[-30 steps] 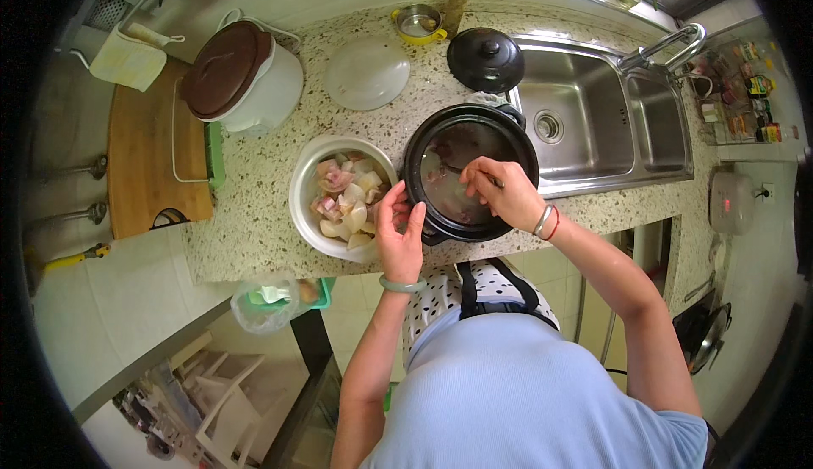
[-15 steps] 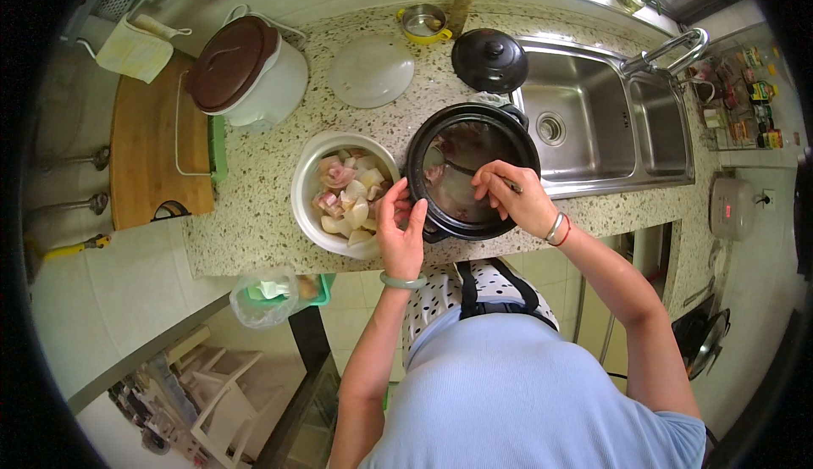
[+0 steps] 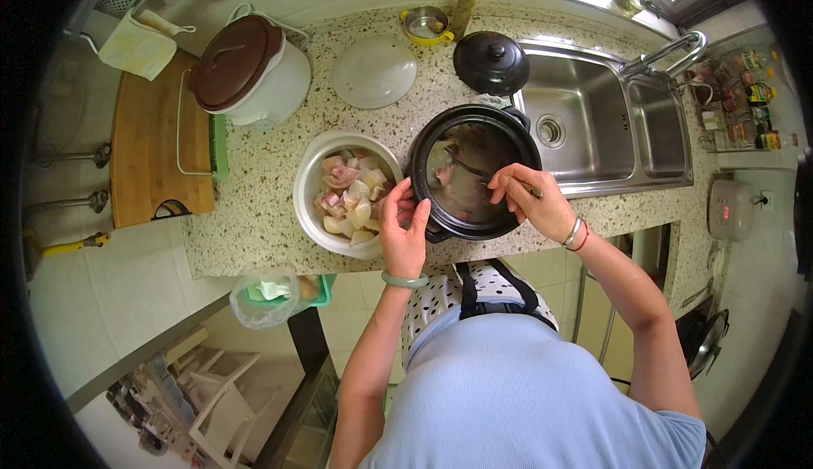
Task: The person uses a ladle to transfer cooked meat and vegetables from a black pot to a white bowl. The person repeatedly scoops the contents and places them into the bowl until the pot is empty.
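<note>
A black pot [image 3: 417, 143] holds cloudy liquid with pieces of meat in it. My right hand [image 3: 532, 202] is closed around the handle of a metal spoon [image 3: 467, 166], whose head dips into the liquid at the pot's left side. My left hand [image 3: 401, 230] grips the pot's near-left rim, its thumb and fingers curved against the edge. Just left of that hand stands a white bowl [image 3: 305, 202], filled with pale chunks and pinkish pieces of meat.
Behind the pot lie a black lid [image 3: 491, 62], a pale lid [image 3: 373, 72] and a small yellow-handled metal cup [image 3: 426, 25]. A steel sink [image 3: 584, 100] is at the right. At the left are a white cooker with a brown lid [image 3: 237, 63] and a wooden board [image 3: 152, 151].
My right hand has shifted slightly right, and the spoon has swung in the pot, more of it now showing above the liquid. My left hand stays at the rim.
</note>
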`<state>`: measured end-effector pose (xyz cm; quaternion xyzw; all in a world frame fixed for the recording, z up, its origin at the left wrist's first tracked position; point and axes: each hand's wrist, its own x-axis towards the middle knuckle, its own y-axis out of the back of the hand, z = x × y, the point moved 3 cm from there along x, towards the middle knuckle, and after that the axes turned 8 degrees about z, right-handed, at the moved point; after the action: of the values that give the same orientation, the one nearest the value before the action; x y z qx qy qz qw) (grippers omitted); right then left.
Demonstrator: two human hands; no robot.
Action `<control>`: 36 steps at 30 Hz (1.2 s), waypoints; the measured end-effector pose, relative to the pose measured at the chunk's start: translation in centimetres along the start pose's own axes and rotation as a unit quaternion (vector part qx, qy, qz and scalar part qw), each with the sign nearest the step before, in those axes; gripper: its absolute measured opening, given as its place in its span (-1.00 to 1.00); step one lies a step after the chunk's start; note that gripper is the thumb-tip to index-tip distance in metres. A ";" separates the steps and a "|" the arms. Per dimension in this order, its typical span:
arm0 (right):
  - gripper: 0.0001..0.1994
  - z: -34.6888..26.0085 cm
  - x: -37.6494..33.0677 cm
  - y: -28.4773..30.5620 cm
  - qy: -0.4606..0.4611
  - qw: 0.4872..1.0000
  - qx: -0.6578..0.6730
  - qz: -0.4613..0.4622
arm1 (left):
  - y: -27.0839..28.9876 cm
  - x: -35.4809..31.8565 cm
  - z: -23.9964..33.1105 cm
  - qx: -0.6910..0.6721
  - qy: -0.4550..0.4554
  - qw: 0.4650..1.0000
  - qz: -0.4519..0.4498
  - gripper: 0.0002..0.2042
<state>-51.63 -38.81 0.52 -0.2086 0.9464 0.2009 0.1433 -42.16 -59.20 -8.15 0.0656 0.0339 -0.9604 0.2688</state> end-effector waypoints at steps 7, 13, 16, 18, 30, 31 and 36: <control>-0.91 0.3 -1.1 -0.4 0.305 0.914 -0.264 -0.030 | 0.1 0.1 -0.1 0.005 -0.005 1.000 -0.002 -0.58; -0.87 0.2 -2.2 -0.8 0.329 0.860 -0.388 -0.046 | 0.2 0.1 -0.2 0.008 -0.004 1.000 0.000 -0.57; -0.87 0.6 -3.0 -0.7 0.360 0.818 -0.448 -0.036 | 0.2 0.0 -0.3 0.020 -0.009 1.000 0.002 -0.57; -0.85 1.0 -3.3 -0.6 0.379 0.785 -0.488 -0.046 | 0.2 0.0 -0.3 0.032 -0.015 0.999 0.004 -0.57; -0.82 -1.5 -2.7 0.9 0.347 0.843 -0.409 -0.039 | 0.3 0.1 -0.7 0.027 -0.009 1.000 0.002 -0.60; -0.84 -1.7 -2.8 1.1 0.337 0.852 -0.398 -0.045 | 0.3 0.1 -0.7 0.022 -0.010 1.000 0.002 -0.60; -0.81 -0.7 -3.1 0.4 0.354 0.824 -0.430 -0.104 | 0.2 0.1 -0.4 0.012 -0.003 1.000 -0.002 -0.58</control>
<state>-49.21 -37.73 2.40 -0.4032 0.7225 0.4837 -0.2854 -42.04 -59.39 -8.54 0.0660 0.0215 -0.9614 0.2664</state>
